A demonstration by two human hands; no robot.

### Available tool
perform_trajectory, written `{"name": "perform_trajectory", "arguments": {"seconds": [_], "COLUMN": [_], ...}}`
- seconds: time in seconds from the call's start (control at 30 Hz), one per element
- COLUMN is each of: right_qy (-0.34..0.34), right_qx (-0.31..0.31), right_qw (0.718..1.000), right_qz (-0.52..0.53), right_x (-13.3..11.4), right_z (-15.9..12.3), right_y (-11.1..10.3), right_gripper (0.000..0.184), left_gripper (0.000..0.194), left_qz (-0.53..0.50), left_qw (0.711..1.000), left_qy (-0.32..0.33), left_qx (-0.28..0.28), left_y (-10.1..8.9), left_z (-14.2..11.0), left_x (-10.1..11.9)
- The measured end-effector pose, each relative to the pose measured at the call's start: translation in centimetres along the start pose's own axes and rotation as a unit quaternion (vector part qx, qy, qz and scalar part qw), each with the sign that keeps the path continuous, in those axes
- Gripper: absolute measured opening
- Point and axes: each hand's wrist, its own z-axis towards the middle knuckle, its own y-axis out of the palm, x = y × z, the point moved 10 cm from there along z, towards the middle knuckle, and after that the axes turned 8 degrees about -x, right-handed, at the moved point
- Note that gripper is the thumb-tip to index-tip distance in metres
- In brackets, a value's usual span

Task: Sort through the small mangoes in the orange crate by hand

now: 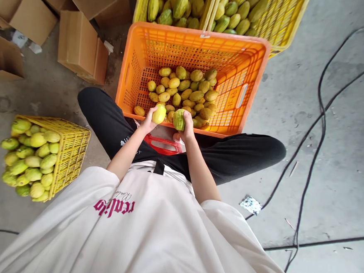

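My left hand (148, 121) is closed around a smooth yellow fruit (159, 114), oval and lemon-like. In my right hand (188, 127) sits a green fruit (179, 119) with a ridged, bumpy skin. Both hands are over the near rim of an orange plastic crate (257, 79), a short gap apart. Inside the crate lies a loose heap of yellow-to-olive oval fruits (185, 94), mostly toward its middle and right. The exact kind of fruit is not clear. Part of a red plastic thing (162, 145) shows between my legs.
Beyond the orange crate stand yellow crates (285, 19) full of similar fruits. Another yellow crate (73, 154), heaped with yellow-green fruits (32, 159), is at my left. Cardboard boxes (78, 42) crowd the far left. Black cables (322, 117) run over the concrete floor at right.
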Motion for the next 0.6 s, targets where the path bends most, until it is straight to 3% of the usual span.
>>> {"name": "perform_trajectory", "arguments": {"seconds": [0.13, 0.37, 0.6], "right_qy": [-0.03, -0.014, 0.037], "right_qx": [0.011, 0.002, 0.014], "right_qw": [0.999, 1.0, 0.998], "right_qz": [-0.027, 0.007, 0.054], "right_x": [-0.6, -0.2, 0.9], "right_z": [-0.3, 0.0, 0.0], "right_y": [0.0, 0.0, 0.0], "right_gripper": [0.042, 0.04, 0.041], "left_gripper": [0.026, 0.033, 0.02], "left_qz": [0.008, 0.051, 0.033], "left_qw": [1.0, 0.999, 0.999], "left_qy": [-0.008, 0.01, 0.011], "left_qx": [0.001, -0.015, -0.019], "left_y": [0.4, 0.6, 0.4], "left_z": [-0.2, 0.0, 0.0], "left_x": [0.2, 0.6, 0.2]}}
